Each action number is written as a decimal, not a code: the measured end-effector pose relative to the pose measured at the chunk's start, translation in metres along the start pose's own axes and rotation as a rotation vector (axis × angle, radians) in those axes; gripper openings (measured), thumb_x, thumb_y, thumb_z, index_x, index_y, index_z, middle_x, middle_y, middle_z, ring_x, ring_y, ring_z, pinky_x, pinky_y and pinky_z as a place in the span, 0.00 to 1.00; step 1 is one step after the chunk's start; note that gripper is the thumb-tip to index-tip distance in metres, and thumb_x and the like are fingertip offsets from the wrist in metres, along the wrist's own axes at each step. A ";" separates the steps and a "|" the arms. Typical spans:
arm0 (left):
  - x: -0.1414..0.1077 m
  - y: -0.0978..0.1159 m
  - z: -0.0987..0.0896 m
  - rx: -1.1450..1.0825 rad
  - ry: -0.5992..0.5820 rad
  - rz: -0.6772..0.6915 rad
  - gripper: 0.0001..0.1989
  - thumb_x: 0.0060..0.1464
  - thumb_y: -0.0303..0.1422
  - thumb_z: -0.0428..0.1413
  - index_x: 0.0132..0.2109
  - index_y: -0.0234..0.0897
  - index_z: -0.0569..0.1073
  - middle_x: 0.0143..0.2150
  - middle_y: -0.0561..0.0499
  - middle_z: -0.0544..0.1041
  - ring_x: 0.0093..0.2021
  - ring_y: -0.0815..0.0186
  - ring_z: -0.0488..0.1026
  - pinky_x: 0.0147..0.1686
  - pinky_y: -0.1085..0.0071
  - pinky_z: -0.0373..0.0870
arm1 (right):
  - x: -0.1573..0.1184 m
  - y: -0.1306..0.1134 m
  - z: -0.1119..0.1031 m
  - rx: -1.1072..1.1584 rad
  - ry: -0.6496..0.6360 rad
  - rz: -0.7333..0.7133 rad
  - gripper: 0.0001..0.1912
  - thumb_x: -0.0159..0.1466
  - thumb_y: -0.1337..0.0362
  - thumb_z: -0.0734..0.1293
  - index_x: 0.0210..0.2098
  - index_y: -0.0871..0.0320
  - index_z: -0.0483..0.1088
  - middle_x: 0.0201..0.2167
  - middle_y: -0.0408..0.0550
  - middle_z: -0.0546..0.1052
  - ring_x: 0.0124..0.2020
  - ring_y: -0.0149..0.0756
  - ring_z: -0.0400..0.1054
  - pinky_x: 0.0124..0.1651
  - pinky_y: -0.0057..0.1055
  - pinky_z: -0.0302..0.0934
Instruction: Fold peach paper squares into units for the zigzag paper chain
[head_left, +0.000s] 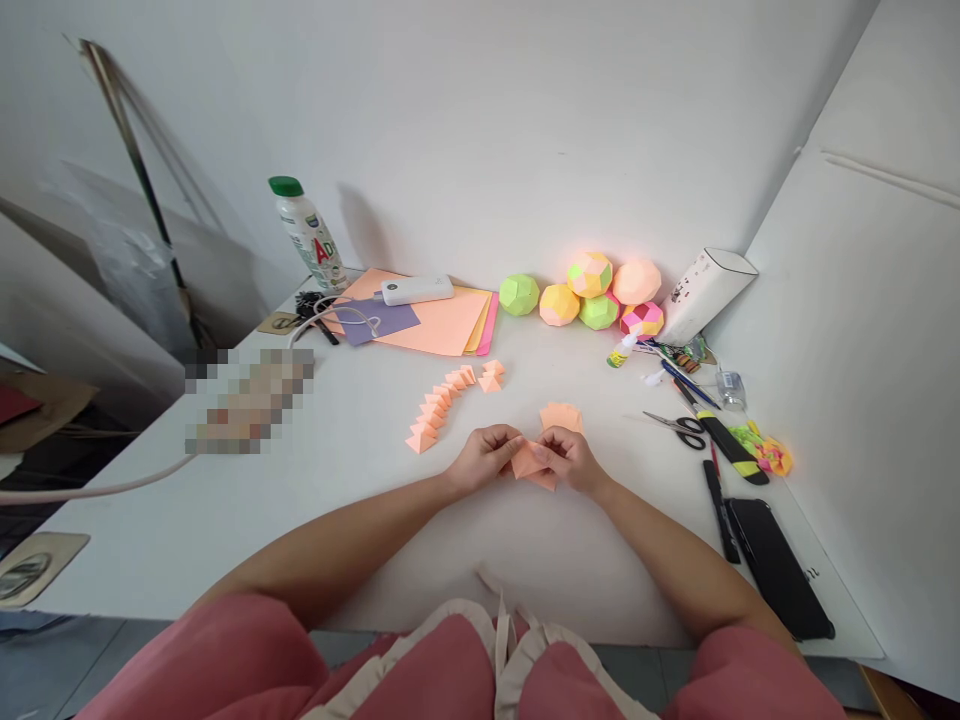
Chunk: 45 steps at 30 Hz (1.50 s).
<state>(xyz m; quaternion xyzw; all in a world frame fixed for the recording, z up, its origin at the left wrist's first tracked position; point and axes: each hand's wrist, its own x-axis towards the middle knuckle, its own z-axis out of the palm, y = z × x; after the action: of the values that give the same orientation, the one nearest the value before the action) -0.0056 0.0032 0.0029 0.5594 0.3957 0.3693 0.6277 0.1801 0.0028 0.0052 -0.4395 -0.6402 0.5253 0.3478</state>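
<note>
Between both hands, above the white tabletop, is a folded piece of peach paper (528, 461). My left hand (486, 458) pinches its left side with thumb and fingers. On the other side my right hand (570, 460) is closed on the same paper, thumb across its face. Just beyond the right hand lies a small stack of peach paper (561, 416). To the left of my hands, a curved row of folded peach paper units (436, 405) rests on the table, with a few more units (491, 377) at its far end.
Faceted paper balls (559, 304) stand along the back wall. Coloured paper sheets (442, 320) lie at back left under a white power bank (417, 290), near a bottle (309, 235). Scissors (686, 430), a glue bottle (621, 352), a utility knife (731, 446) and a black phone (780, 565) are right.
</note>
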 end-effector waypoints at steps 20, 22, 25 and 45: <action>0.000 0.001 0.003 0.098 0.060 0.040 0.07 0.49 0.34 0.52 0.29 0.34 0.67 0.26 0.53 0.68 0.26 0.71 0.66 0.26 0.74 0.65 | 0.000 0.002 0.001 0.037 0.011 0.028 0.11 0.57 0.59 0.65 0.24 0.59 0.64 0.19 0.40 0.67 0.20 0.28 0.63 0.23 0.26 0.59; 0.000 0.002 0.004 0.108 0.074 0.039 0.06 0.48 0.33 0.52 0.28 0.34 0.67 0.26 0.54 0.68 0.25 0.72 0.65 0.25 0.75 0.64 | 0.000 0.003 0.000 0.055 0.014 0.026 0.11 0.57 0.59 0.65 0.24 0.59 0.64 0.19 0.40 0.68 0.21 0.28 0.64 0.24 0.26 0.59; -0.001 0.004 0.004 0.117 0.094 0.040 0.05 0.48 0.32 0.51 0.28 0.34 0.67 0.25 0.55 0.67 0.24 0.73 0.63 0.24 0.76 0.62 | 0.000 0.003 0.000 0.092 0.032 0.034 0.10 0.56 0.59 0.66 0.24 0.59 0.65 0.20 0.40 0.68 0.21 0.29 0.64 0.24 0.27 0.60; 0.001 -0.001 0.002 0.036 0.208 0.012 0.07 0.50 0.34 0.50 0.28 0.35 0.65 0.25 0.55 0.67 0.25 0.72 0.64 0.27 0.75 0.62 | 0.004 0.002 -0.004 0.190 0.155 0.074 0.12 0.54 0.57 0.67 0.23 0.58 0.64 0.17 0.39 0.67 0.17 0.27 0.62 0.21 0.26 0.58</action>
<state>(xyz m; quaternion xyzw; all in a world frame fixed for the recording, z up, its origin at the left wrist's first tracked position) -0.0039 0.0030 0.0021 0.5317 0.4617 0.4221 0.5709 0.1831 0.0082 0.0043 -0.4672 -0.5423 0.5603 0.4168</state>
